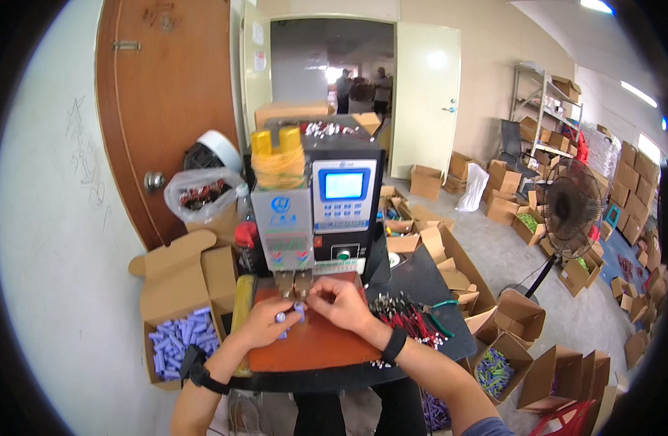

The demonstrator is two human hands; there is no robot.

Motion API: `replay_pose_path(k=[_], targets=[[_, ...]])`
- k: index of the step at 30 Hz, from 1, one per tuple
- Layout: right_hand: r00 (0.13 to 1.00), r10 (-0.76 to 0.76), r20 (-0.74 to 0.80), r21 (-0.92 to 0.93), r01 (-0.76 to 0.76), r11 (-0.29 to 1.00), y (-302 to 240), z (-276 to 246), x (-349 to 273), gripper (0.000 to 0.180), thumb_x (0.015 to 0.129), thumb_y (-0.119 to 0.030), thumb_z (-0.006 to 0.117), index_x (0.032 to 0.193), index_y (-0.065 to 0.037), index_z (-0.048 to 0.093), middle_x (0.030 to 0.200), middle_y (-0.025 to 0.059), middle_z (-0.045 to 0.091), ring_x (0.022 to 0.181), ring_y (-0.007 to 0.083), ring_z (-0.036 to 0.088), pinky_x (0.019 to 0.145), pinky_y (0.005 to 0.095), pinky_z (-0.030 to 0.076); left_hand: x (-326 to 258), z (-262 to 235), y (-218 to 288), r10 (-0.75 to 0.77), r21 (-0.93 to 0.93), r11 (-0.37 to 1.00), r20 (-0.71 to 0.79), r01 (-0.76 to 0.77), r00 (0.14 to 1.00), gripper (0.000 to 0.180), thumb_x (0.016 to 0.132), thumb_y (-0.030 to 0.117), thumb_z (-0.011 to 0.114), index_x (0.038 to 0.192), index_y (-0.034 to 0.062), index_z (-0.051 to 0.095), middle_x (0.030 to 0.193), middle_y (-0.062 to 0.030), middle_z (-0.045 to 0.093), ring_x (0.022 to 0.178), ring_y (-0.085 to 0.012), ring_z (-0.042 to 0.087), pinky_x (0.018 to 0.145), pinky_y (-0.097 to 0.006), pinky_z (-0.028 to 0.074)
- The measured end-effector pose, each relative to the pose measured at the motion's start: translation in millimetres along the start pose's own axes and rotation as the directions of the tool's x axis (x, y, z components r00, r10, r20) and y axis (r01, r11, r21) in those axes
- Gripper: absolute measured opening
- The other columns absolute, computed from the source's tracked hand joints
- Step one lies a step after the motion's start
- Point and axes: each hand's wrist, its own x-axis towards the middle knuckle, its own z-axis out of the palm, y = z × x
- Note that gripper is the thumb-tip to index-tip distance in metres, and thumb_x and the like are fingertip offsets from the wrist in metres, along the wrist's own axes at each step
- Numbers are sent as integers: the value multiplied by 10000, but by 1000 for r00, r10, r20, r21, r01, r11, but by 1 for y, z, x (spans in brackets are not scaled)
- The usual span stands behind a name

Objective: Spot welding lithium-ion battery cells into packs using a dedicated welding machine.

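Note:
My left hand (261, 325) is closed around a few purple battery cells (280, 317) just above an orange mat (316, 347). My right hand (342, 304) faces it with thumb and fingers pinched together; what they hold, if anything, is too small to make out. Both sets of fingertips meet right under the two metal electrodes (293, 282) of a spot welder (284, 218). The welder has a grey front and a control panel with a lit blue screen (344, 184). The ends of the cells at the electrodes are partly hidden by my fingers.
Left of the mat stands an open carton (175, 287) of purple cells. Red and black wire leads (405, 320) and green-handled pliers (439, 305) lie to the right on the black table (450, 338). Beyond are cartons (509, 356) and a standing fan (568, 207).

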Motion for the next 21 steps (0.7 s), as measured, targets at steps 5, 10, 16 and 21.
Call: replay_pose_path(k=[5, 10, 16, 21], targets=[[991, -132, 32, -100, 134, 986, -9, -9, 4, 46, 856, -37, 617, 861, 9, 618, 804, 31, 644, 772, 67, 576, 662, 238, 472, 10, -2, 8, 21, -21, 1000, 11, -21, 1000, 195, 891, 223, 587, 967, 46, 619, 776, -131, 594, 706, -285, 579, 633, -367, 450], [998, -8, 64, 15, 7, 1000, -16, -7, 7, 36, 879, 10, 587, 910, 27, 589, 869, 37, 641, 782, 56, 595, 675, 190, 484, 13, -5, 3, 60, -43, 997, -32, -62, 998, 191, 894, 231, 571, 933, 47, 610, 812, -139, 579, 777, -321, 568, 686, -381, 446], [996, 28, 85, 41, -32, 999, -20, -4, 1, 40, 855, 22, 590, 895, 29, 591, 869, 32, 633, 805, 71, 602, 723, 210, 507, 6, -4, 3, 29, -32, 999, -1, -29, 1000, 196, 911, 226, 556, 941, 40, 609, 840, -139, 574, 815, -321, 569, 718, -384, 449], [997, 25, 70, 13, -26, 1000, -20, -5, -1, 32, 843, 18, 606, 874, 23, 603, 868, 27, 624, 817, 71, 598, 717, 213, 508, 5, -3, 9, 16, -70, 997, -11, -17, 1000, 201, 910, 224, 563, 944, 32, 610, 833, -140, 573, 810, -320, 570, 714, -381, 450]])
